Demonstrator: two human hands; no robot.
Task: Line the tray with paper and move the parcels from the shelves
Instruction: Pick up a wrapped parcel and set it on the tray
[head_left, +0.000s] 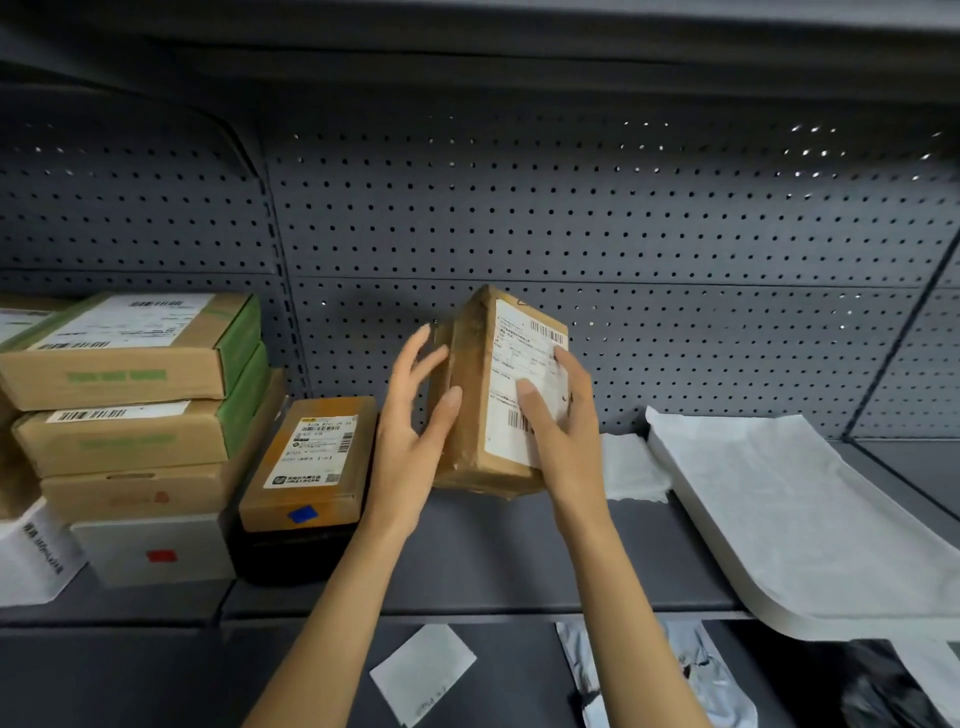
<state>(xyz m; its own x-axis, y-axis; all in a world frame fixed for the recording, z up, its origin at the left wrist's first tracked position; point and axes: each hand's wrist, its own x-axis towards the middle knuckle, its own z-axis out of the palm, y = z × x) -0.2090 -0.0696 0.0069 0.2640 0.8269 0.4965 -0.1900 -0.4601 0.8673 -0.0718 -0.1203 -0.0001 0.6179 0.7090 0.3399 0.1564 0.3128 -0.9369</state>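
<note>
Brown parcel (498, 395) tilted above mid-shelf (493, 561), between spread-fingered left hand (410, 431) and gripping right hand (556, 426); paper-lined tray (789, 519) at right edge, stacked boxes (130, 395) at left.

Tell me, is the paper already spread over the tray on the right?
Yes, spread. The white paper lies flat across the tray, draping over its near edge, with no parcel on it.

We record a brown cardboard parcel (498, 395) bearing a white label with black barcodes. Left of the parcel, a tan box (311, 462) carries a white label and a blue sticker; further left, brown boxes (130, 353) show green sides and green print. A grey box (156, 551) has a red mark. Right of the parcel lies white paper (779, 509). Behind the parcel, the backboard (571, 218) is grey, dotted with holes.
</note>
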